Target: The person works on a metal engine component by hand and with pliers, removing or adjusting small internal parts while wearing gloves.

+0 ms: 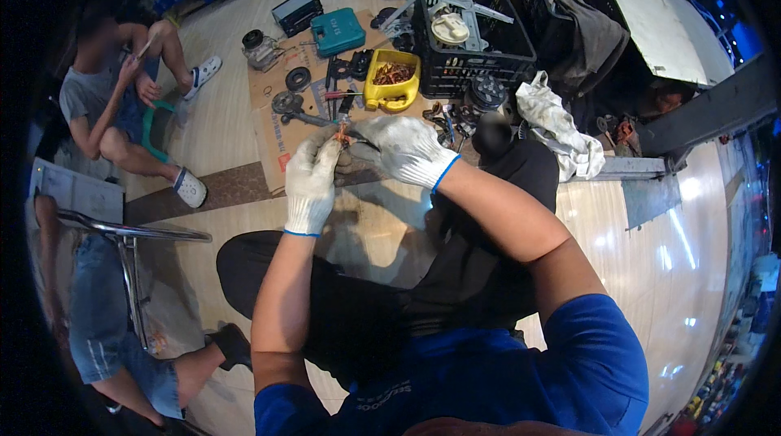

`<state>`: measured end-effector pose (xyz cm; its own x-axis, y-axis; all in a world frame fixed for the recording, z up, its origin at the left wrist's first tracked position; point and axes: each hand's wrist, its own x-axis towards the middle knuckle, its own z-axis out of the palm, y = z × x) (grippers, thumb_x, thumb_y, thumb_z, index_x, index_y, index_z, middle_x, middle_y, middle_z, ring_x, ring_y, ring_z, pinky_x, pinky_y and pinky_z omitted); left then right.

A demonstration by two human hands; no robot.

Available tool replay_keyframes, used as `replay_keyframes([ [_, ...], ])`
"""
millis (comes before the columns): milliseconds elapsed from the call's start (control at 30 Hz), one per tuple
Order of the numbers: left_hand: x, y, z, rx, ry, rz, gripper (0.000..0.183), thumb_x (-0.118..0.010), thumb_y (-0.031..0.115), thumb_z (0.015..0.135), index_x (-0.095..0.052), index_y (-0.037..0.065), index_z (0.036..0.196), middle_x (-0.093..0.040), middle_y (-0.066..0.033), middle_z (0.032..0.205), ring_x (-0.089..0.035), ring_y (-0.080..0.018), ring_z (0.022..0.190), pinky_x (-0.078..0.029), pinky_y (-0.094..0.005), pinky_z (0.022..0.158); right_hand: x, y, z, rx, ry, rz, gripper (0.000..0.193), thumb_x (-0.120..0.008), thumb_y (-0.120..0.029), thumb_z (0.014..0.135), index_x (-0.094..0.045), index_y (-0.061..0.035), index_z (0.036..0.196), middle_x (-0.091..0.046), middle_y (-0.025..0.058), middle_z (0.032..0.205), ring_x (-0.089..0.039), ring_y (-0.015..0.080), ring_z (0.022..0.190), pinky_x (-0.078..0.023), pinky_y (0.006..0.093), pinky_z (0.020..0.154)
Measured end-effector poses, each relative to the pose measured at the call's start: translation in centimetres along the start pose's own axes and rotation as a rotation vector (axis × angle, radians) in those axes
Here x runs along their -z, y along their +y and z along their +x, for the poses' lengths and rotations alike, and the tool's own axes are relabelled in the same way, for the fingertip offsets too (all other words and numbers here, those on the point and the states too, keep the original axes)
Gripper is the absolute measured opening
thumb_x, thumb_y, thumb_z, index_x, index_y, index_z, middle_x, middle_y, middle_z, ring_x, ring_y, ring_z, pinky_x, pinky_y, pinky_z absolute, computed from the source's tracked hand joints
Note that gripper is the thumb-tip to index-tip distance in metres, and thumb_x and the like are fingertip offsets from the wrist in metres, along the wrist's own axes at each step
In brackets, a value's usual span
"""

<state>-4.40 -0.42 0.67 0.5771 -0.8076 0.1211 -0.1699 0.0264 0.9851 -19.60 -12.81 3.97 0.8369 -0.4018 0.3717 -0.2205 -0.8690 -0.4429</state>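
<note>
At frame centre I'm seeing the left hand (313,172) pinching a small copper-coloured part (342,137), while the right hand (411,147) is curling close beside it, its grip hidden from me. I'm judging that bulky glove fingertips could be letting the part slip, losing it among clutter on the cardboard (264,141), short of the yellow jug (392,102) above centre.

2 gloved hands (312,176) (413,151) meet at a seemingly copper-coloured part (342,136).
</note>
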Motion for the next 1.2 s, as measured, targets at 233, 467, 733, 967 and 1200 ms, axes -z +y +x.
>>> replay_keyframes([
  [233,0.6,1.8,-0.6,-0.090,0.046,0.611,0.040,-0.064,0.031,0.097,-0.066,-0.001,0.121,-0.071,-0.0221,0.112,-0.069,-0.0343,0.102,-0.054,-0.0401,0.087,0.8,0.4,0.2,-0.073,-0.020,-0.153,0.020,-0.065,-0.027,0.089,-0.065,-0.0071,0.091,-0.068,0.0168,0.084,-0.070,0.0359,0.080,-0.057,0.0458,0.069],
  [467,0.9,1.7,-1.0,-0.344,0.050,1.039,0.030,-0.066,0.029,0.094,-0.069,0.005,0.112,-0.072,-0.0194,0.101,-0.069,-0.0367,0.093,-0.055,-0.0438,0.081,-0.2,0.1,0.3,0.037,0.072,-0.157,0.022,-0.061,-0.029,0.095,-0.064,-0.0079,0.091,-0.065,0.0145,0.078,-0.068,0.0349,0.074,-0.053,0.0463,0.061],
  [733,0.8,1.4,-0.6,-0.325,0.110,1.180,0.024,-0.065,0.028,0.094,-0.069,0.008,0.107,-0.072,-0.0160,0.095,-0.069,-0.0350,0.087,-0.054,-0.0455,0.077,-1.0,-0.3,0.2,-0.054,-0.002,-0.072,0.023,-0.061,-0.029,0.095,-0.064,-0.0066,0.092,-0.066,0.0146,0.080,-0.068,0.0344,0.074,-0.054,0.0453,0.062],
  [967,0.1,1.7,-0.5,-0.277,0.144,1.211,0.023,-0.062,0.029,0.096,-0.068,0.009,0.105,-0.071,-0.0162,0.095,-0.069,-0.0358,0.088,-0.054,-0.0462,0.076,-0.9,-1.1,-0.1,-0.155,-0.042,0.061,0.030,-0.061,-0.035,0.094,-0.066,-0.0064,0.099,-0.068,0.0198,0.074,-0.070,0.0381,0.072,-0.056,0.0495,0.064],
  [1200,-0.4,2.3,-0.2,-0.098,0.138,1.162,0.029,-0.055,0.033,0.101,-0.067,0.007,0.099,-0.070,-0.0201,0.089,-0.068,-0.0406,0.083,-0.054,-0.0494,0.074,-2.4,-1.0,0.1,-0.099,0.112,-0.010,0.027,-0.059,-0.031,0.096,-0.066,-0.0058,0.090,-0.067,0.0189,0.073,-0.069,0.0366,0.067,-0.055,0.0475,0.057],
])
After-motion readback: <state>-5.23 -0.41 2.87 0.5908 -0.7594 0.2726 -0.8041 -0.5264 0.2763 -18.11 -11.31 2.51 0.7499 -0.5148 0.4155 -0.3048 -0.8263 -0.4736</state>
